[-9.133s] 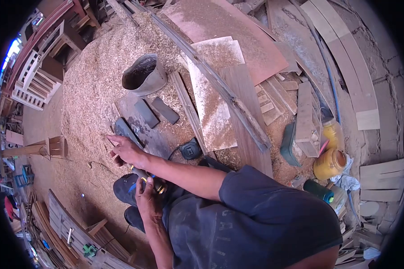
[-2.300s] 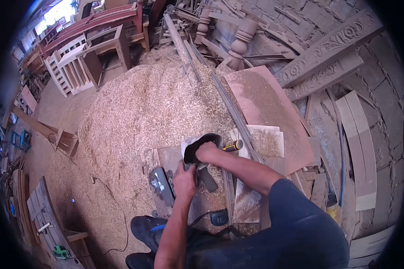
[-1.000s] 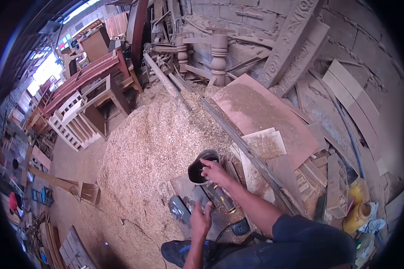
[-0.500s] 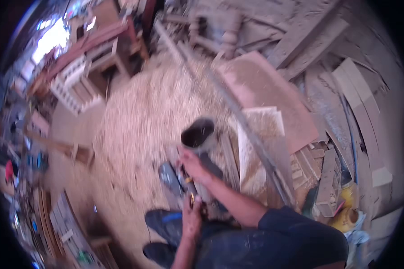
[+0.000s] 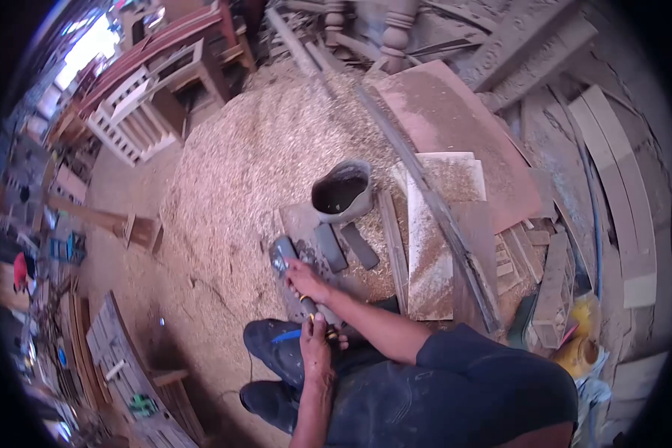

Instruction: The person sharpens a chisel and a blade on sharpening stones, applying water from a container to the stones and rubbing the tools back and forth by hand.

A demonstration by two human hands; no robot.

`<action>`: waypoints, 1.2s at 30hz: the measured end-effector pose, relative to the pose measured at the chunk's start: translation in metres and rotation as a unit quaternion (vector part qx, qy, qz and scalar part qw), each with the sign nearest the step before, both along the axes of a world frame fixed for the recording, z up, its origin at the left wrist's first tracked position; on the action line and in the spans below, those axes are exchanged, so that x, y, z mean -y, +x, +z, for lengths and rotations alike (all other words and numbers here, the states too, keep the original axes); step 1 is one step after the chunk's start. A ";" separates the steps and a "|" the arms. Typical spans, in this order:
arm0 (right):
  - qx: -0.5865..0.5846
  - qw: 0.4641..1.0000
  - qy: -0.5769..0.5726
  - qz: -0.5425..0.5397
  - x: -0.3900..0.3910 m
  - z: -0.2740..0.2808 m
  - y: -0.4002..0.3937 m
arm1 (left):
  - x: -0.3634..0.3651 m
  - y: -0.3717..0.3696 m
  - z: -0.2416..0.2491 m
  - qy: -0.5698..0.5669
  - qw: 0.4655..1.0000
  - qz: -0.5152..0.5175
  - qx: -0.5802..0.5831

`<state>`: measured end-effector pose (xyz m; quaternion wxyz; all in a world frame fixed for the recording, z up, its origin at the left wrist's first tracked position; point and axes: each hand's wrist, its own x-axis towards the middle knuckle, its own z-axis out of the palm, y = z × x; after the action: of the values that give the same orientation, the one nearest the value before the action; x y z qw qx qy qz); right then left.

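Observation:
A chisel point(image 5: 310, 308) with a black and yellow handle lies slanted over a grey sharpening stone point(image 5: 281, 254) on a wet board point(image 5: 300, 222). My right hand point(image 5: 305, 279) presses on the chisel's blade end at the stone. Just behind it, my left hand point(image 5: 317, 340) grips the handle above my knee. A grey pot point(image 5: 343, 193) of dark water stands at the board's far end. Two dark flat stones point(image 5: 330, 246) point(image 5: 360, 246) lie between the pot and my hands.
A big heap of wood shavings point(image 5: 239, 164) spreads left and behind the board. Planks and panels point(image 5: 440, 224) lie to the right, with yellow containers point(image 5: 575, 351) at the far right. White furniture frames point(image 5: 138, 119) stand at the back left, turned balusters point(image 5: 396, 22) at the top.
My right hand has left the pot and come back to the sharpening stone with the chisel. My left hand has taken hold of the handle. The view has tilted down.

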<state>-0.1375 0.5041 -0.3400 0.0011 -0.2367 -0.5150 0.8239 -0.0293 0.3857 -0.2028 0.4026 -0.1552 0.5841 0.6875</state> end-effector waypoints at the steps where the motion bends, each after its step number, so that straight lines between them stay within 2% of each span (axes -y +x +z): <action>1: 0.002 1.000 0.017 0.006 0.001 0.004 0.000 | -0.002 0.001 0.008 -0.012 1.000 0.008 -0.007; 5: -0.027 1.000 0.000 0.005 0.009 0.000 -0.004 | 0.003 0.000 0.007 0.001 1.000 -0.002 -0.013; 11: 0.002 0.996 0.086 -0.023 0.016 0.010 -0.003 | 0.012 0.001 0.002 0.009 1.000 -0.013 -0.014; 14: 0.002 0.997 0.058 -0.047 0.012 0.032 0.006 | 0.012 0.002 0.004 0.003 0.999 -0.026 -0.019; 15: 0.000 0.993 0.111 -0.041 0.009 0.028 0.004 | 0.011 0.002 0.004 0.016 0.999 -0.028 -0.013; 18: -0.015 0.989 0.149 0.003 0.002 0.019 0.004 | 0.006 0.005 0.007 0.013 1.000 -0.020 0.001; 21: -0.003 0.986 0.168 -0.008 -0.001 0.019 0.002 | 0.002 0.008 0.006 0.028 1.000 -0.010 0.010; 25: -0.049 0.965 0.244 -0.077 0.007 -0.001 -0.005 | 0.003 0.010 0.001 0.031 0.999 -0.018 0.004; 28: -0.052 0.969 0.220 -0.097 0.006 0.005 -0.001 | 0.003 0.013 0.003 0.022 1.000 -0.021 0.001; 30: -0.015 0.979 0.188 -0.072 0.004 0.012 0.007 | 0.003 0.014 0.001 0.019 1.000 -0.023 0.001; 33: -0.050 0.970 0.209 -0.115 0.007 0.001 0.004 | 0.000 0.018 0.004 0.005 1.000 -0.020 -0.009; 36: 0.023 0.991 0.123 -0.038 -0.010 0.051 0.028 | 0.000 0.019 0.002 0.005 1.000 -0.026 -0.013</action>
<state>-0.1097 0.5136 -0.2888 0.0497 -0.2736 -0.6027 0.7480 -0.0103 0.3856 -0.2006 0.4131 -0.1291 0.5898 0.6817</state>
